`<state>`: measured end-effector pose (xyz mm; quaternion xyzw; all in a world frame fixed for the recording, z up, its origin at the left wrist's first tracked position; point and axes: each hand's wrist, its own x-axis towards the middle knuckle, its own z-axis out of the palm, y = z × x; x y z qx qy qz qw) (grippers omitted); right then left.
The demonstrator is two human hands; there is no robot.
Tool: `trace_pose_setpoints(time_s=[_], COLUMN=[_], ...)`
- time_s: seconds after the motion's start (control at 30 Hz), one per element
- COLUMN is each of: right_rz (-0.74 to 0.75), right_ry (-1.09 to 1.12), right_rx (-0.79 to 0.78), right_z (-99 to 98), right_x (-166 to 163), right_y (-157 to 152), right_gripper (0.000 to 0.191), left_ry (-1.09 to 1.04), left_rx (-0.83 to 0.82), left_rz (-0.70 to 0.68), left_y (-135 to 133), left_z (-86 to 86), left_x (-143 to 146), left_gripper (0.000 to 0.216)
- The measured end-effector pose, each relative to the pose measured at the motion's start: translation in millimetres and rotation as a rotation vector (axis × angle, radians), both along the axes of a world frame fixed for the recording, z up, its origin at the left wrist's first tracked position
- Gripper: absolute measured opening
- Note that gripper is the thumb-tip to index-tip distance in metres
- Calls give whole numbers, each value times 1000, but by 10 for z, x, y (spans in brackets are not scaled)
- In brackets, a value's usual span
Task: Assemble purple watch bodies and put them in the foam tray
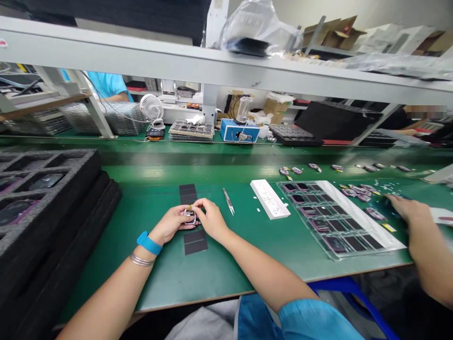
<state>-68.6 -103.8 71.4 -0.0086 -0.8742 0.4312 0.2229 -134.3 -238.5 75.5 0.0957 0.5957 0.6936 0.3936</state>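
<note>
My left hand [170,224] grips a small purple-edged device frame [190,218] above the green bench, its fingers closed round the left side. At the top of that frame, the fingertips of my right hand [211,218] pinch close to a small yellow strip [189,207]; whether they hold the strip or the frame's edge I cannot tell. Beneath both hands lies a strip of dark rectangular sheets [196,242], its middle covered by the hands. Metal tweezers [228,201] rest on the bench to the right of my right hand.
A white block [270,199] and a clear tray [327,252] of purple-edged parts lie to the right. Several loose device frames [357,191] are beyond, near a co-worker's hand [406,208]. Black foam trays [88,198] are stacked at left. A shelf beam [148,63] crosses overhead.
</note>
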Motion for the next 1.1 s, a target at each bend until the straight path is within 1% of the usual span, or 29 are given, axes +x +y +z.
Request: trace_pose_setpoints(time_s=[0.1, 0.23, 0.33, 0.43, 0.5, 0.53, 0.6, 0.63, 0.67, 0.73, 0.77, 0.8, 0.87, 0.97, 1.1], right_rz=[-2, 64, 99, 119, 134, 135, 111, 97, 99, 178, 246, 311, 376, 331, 286], right_ry=[42, 123, 165, 195, 188, 175, 123, 77, 17, -120, -180, -223, -243, -178, -133], right_rx=[187, 377, 442, 428, 348, 281, 82, -48, -190, -463, -566, -637, -692, -661, -610], right_z=[1, -37, -75, -96, -105, -113, -136, -152, -168, -193, -199, -198, -182, -148, -149], right_x=[16, 25, 26, 24, 15, 7, -18, -33, -48, -71, -77, -77, -64, -31, -19], right_y=[-25, -29, -12, 1, 8, 14, 38, 56, 77, 119, 133, 140, 129, 75, 38], right_gripper=[8, 11, 15, 17, 17, 15, 9, 17, 32, 58, 64, 64, 55, 47, 43], left_ry=[-49, -110, -147, -226, -226, -201, -140, -112, -84, -25, 5, 32, 80, 138, 183], left_rx=[16, 59, 110, 203, 226, 221, 209, 206, 206, 213, 220, 226, 236, 249, 285], left_rz=[59, 111, 126, 127, 122, 112, 71, 45, 18, -39, -65, -87, -103, -83, -86], left_y=[9, 3, -14, -32, -39, -41, -44, -45, -46, -47, -46, -44, -38, -26, -17], left_z=[-27, -38, -13, 20, 27, 24, 10, 2, -4, -7, -5, -2, 0, -24, -65], left_x=[-5, -26, -47, -64, -69, -69, -66, -63, -58, -44, -36, -27, -12, -5, -13], left_gripper=[25, 22, 27, 29, 26, 27, 31, 34, 37, 42, 43, 43, 42, 42, 45])
